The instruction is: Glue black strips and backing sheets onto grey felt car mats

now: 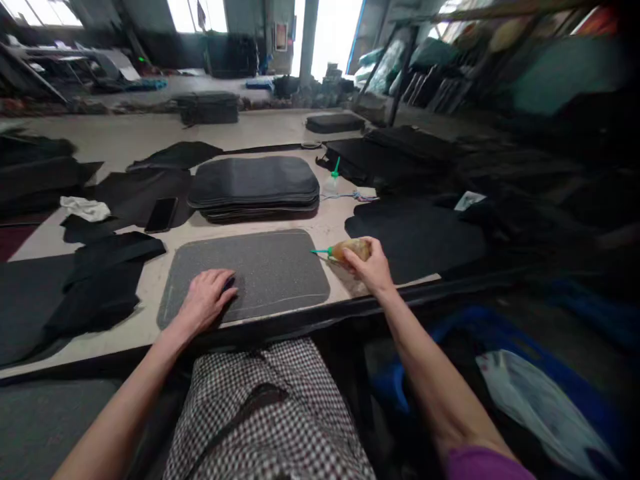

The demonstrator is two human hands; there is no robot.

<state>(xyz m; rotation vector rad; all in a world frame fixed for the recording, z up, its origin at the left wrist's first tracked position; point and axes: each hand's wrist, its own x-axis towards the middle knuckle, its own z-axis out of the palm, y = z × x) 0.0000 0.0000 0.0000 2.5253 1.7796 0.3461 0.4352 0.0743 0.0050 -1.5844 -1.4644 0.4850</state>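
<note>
My right hand (369,265) is wrapped round a squeeze bottle (345,250) of amber liquid, held on its side. The green nozzle points left, its tip at the right edge of a dark grey rounded panel (270,273). Pale lines, like glue, run along the panel's edges. My left hand (207,297) rests on the panel's left part with fingers curled; something small and dark bluish shows between thumb and fingers, too hidden to name. Behind the panel stands a stack of black rounded sheets (255,180). A second bottle (332,181) with a green nozzle stands upright beside that stack.
A phone (161,215) and a crumpled white cloth (85,209) lie to the left. Dark material pieces (420,230) spread at right, and more black pieces (105,287) at left. Farther back are other stacks (207,107). Below the table at right is a blue basket (480,320).
</note>
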